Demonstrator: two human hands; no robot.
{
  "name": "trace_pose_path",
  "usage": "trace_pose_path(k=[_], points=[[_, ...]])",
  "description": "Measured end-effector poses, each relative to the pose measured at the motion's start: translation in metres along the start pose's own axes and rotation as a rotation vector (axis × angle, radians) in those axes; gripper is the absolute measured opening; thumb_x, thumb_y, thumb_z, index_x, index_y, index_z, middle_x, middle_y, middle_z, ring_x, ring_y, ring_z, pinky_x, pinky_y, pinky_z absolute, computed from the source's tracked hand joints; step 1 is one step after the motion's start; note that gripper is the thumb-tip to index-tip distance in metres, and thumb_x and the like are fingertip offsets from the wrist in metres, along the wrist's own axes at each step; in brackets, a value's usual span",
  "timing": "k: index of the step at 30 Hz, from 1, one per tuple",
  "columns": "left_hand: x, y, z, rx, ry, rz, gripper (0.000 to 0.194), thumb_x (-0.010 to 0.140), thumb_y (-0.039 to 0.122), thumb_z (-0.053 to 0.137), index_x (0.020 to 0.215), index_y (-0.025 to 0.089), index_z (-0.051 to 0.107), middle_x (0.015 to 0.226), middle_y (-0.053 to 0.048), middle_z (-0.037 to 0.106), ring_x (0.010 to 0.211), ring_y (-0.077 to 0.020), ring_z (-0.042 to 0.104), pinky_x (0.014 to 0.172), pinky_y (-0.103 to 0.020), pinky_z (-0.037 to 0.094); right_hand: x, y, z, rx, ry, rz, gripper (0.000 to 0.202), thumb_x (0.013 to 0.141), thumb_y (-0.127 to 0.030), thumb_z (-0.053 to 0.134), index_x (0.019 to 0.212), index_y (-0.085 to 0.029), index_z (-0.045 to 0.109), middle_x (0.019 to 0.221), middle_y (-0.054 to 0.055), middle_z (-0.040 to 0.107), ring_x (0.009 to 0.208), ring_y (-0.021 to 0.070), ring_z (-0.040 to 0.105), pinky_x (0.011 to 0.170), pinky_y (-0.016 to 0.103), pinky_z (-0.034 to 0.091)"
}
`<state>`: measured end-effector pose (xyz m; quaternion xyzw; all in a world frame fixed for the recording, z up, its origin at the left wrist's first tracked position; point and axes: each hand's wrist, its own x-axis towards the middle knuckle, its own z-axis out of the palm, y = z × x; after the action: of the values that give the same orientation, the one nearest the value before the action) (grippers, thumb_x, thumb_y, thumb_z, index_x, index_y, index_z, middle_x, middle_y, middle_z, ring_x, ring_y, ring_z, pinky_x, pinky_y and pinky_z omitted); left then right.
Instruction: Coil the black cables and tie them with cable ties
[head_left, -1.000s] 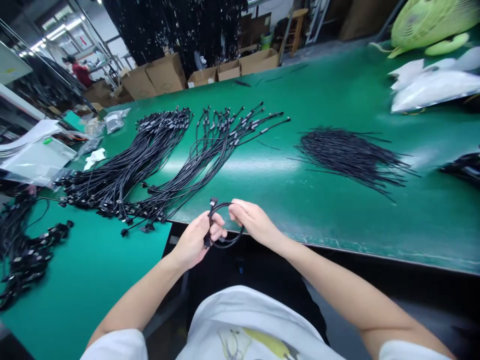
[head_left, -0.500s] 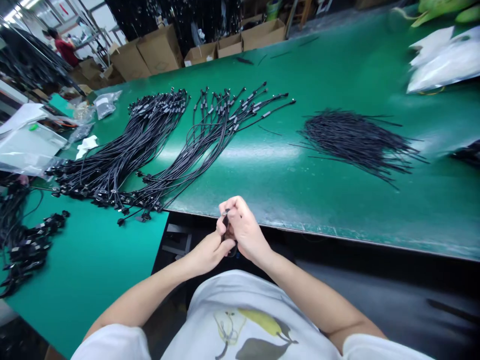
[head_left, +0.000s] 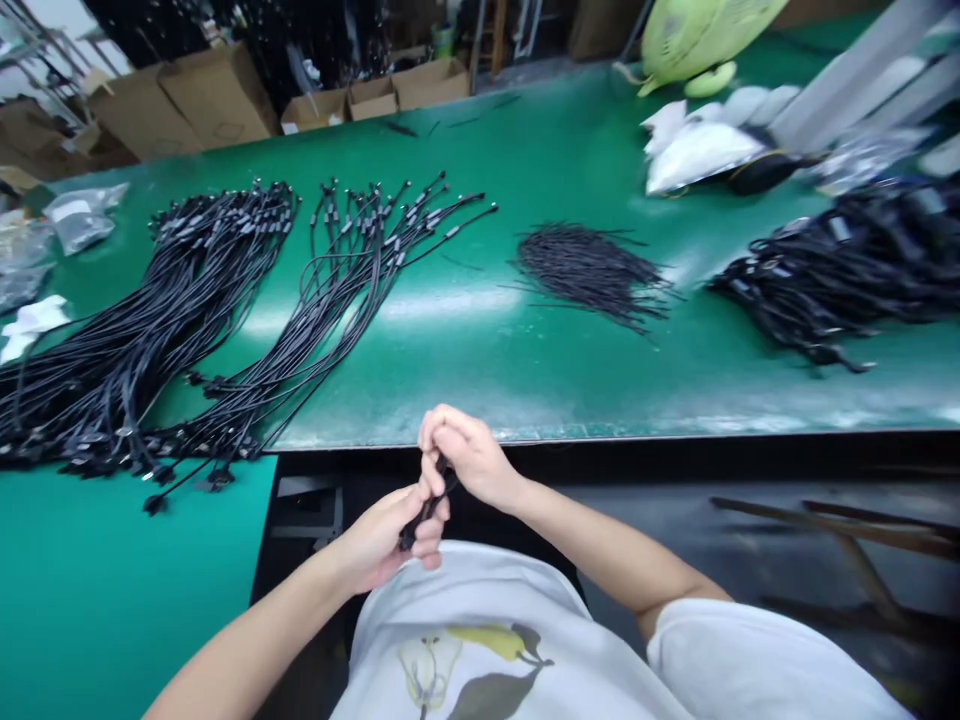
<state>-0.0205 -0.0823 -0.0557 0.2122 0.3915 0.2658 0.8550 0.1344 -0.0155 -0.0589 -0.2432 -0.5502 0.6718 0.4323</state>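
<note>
Just past the front edge of the table, my left hand (head_left: 390, 535) is closed around a black cable (head_left: 429, 508) that looks folded into a short bundle. My right hand (head_left: 469, 458) pinches the upper end of the same cable, its fingertips meeting those of the left. Most of the cable is hidden by the fingers. Beyond my hands, a loose group of black cables (head_left: 330, 310) with grey sleeves lies on the green table (head_left: 450, 380). Right of it is a pile of thin black ties or strips (head_left: 589, 270).
A thick pile of black cables (head_left: 172, 290) lies at the left. On the right are bundled black cables (head_left: 847, 265), a white plastic bag (head_left: 701, 155) and a light green fan (head_left: 686, 35). Cardboard boxes (head_left: 217, 100) stand behind the table.
The view has swung right, bringing the bundled cables and fan into sight. My left hand has moved lower and toward my body, and more of the held cable shows between my hands.
</note>
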Motion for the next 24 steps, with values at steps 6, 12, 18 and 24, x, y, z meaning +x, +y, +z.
trace_pose_path(k=[6,12,18,24], points=[[0.009,0.002,-0.020,0.489,0.190,0.135,0.047,0.086,0.062,0.051,0.069,0.018,0.048,0.055,0.005,0.038,0.049,-0.0095,0.038,0.053,-0.025,0.040,-0.016,-0.010,-0.023,-1.290,-0.360,-0.550,0.028,0.099,-0.022,0.035,0.119,-0.017,0.054,0.108,0.010,0.065,0.107,0.0193,0.058,0.102,0.045,0.039],[0.000,0.001,-0.025,1.329,0.055,0.287,0.037,0.099,0.043,0.029,0.082,0.019,0.052,0.071,-0.001,0.057,0.063,-0.0142,0.052,0.060,-0.026,0.042,-0.021,-0.009,-0.029,-1.218,-0.806,0.058,0.031,0.098,-0.037,0.041,0.090,-0.013,0.059,0.077,0.006,0.063,0.065,0.0149,0.057,0.060,0.027,0.044],[0.001,-0.022,-0.033,1.864,0.028,0.748,0.034,0.100,0.027,0.026,0.092,0.021,0.058,0.074,-0.003,0.061,0.066,-0.0178,0.055,0.061,-0.028,0.039,-0.031,-0.008,-0.029,-0.415,-0.841,0.775,0.033,0.094,-0.044,0.047,0.081,-0.017,0.061,0.068,-0.003,0.058,0.061,0.0098,0.059,0.057,0.020,0.044],[0.014,0.007,-0.034,1.104,0.268,0.365,0.039,0.096,0.048,0.039,0.074,0.019,0.053,0.058,0.003,0.046,0.053,-0.0119,0.042,0.055,-0.025,0.032,0.004,-0.037,-0.094,-1.058,-0.382,-0.031,0.023,0.096,-0.032,0.049,0.103,-0.019,0.066,0.101,0.005,0.068,0.094,0.0145,0.060,0.081,0.025,0.045]])
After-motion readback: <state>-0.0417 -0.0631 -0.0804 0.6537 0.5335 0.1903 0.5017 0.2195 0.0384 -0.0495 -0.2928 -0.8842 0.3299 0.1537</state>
